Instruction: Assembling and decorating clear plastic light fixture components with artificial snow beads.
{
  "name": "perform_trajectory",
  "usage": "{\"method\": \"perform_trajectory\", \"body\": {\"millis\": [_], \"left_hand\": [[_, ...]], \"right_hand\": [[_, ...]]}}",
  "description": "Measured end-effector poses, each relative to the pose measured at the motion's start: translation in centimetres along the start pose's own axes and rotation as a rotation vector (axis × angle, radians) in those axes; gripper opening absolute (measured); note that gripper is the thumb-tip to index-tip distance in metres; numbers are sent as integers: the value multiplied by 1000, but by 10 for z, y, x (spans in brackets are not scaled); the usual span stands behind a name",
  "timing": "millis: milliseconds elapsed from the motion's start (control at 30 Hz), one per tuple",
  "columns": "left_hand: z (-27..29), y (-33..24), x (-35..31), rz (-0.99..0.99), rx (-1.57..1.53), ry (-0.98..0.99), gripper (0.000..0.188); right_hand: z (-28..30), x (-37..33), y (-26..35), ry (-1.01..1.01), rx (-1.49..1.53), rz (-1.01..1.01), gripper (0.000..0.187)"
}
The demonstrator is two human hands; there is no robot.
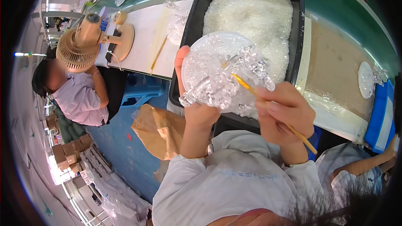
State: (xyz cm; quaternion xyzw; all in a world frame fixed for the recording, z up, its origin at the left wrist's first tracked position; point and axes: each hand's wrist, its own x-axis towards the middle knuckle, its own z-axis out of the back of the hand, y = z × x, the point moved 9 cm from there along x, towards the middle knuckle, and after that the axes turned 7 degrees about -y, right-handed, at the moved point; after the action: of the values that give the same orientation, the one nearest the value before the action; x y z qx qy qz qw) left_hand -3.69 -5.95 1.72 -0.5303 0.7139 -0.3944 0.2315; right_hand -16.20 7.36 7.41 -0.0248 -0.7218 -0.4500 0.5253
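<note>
Bright, fairly even light fills the room. A white lamp point(31, 54) glows at far left, and a patch beside the boxes point(69, 152) burns out to white. Sharp glints cover the clear piece point(209, 90); the grains point(251, 14) sparkle more softly. Glare streaks the tape point(328, 106), while the floor point(111, 142) looks dimmer. Fisheye distortion curves the tabletop point(142, 44) edges, with black around the rim. The hair point(351, 203) at lower right is dark and blurred.
</note>
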Motion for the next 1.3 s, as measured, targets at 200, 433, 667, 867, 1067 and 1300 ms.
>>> {"method": "perform_trajectory", "body": {"millis": [200, 433, 667, 867, 1067, 1300], "left_hand": [[4, 1, -1, -23, 46, -38, 101], [7, 4, 0, -27, 113, 11, 104], [7, 1, 0, -82, 170, 8, 105], [5, 0, 1, -118, 194, 49, 106], [4, -1, -3, -93, 163, 25, 105], [4, 5, -1, 15, 48, 9, 105]], "right_hand": [[7, 1, -3, -112, 115, -52, 34], [-2, 7, 3, -34, -27, 39, 31], [-7, 5, 3, -36, 45, 50, 37], [-2, 6, 3, -61, -48, 75, 37], [-8, 3, 8, 13, 21, 99, 30], [23, 0, 5, -165, 250, 37, 22]]}}
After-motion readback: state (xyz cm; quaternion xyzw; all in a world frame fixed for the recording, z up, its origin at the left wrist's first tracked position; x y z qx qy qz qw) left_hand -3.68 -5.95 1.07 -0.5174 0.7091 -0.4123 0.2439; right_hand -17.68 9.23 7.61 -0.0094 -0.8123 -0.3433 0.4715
